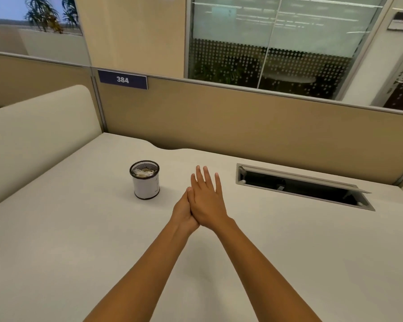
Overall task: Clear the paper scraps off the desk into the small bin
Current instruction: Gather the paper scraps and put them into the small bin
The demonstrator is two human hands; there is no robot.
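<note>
White desk (79,240) seen from above, in an office cubicle with a tan partition (242,122) behind it. Toward the back left stands a small round bin (146,182) with a dark mesh rim, upright, with crumpled paper scraps (144,172) filling its top. No scraps show on the desk itself, though pale paper on a pale surface would be hard to spot from this angle. Two bare forearms reach forward and meet just right of the bin, near it but not over it. Right hand (207,201) lies palm-down on the left hand (182,213), its fingers straight and slightly spread, holding nothing. Left hand is mostly covered; its fingers appear flat against the right palm, also holding nothing. Judging by this, the clearing looks finished and the palms are being brushed together. To do that well, the hands should move over the bin's mouth so any clinging bits drop inside, followed by a slow look across the desk. An open cable hatch (300,185) sits at right.
</note>
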